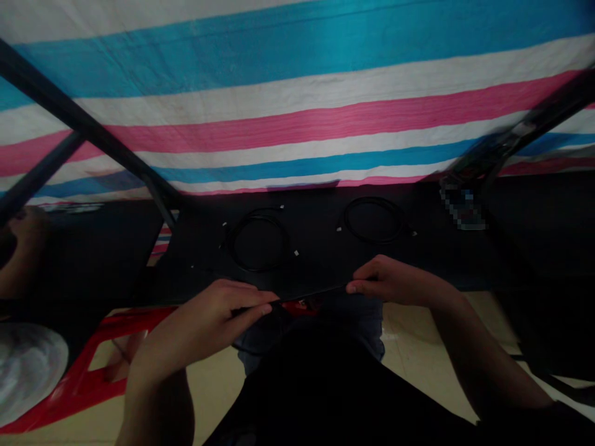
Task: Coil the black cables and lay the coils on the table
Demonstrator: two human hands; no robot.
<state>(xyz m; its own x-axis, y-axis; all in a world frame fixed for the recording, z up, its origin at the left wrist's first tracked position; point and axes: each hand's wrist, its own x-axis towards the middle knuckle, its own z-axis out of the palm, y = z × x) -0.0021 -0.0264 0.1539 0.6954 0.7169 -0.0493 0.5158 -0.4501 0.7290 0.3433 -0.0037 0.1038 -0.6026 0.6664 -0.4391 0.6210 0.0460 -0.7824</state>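
A black cable runs almost straight between my two hands at the front edge of the dark table. The fingers of my left hand are closed on one part of it. My right hand pinches it farther right, thumb against fingers. Below my left hand a dark loop, seemingly of the same cable, hangs over my lap. Past my hands, a coiled black cable with pale connector ends lies on the table at left. Another coiled cable lies to its right.
Striped sheeting hangs behind the table. Dark metal bars slant up on both sides. A partly blurred object stands back right. Another person's hand is far left, above a red stool and a whitish round thing.
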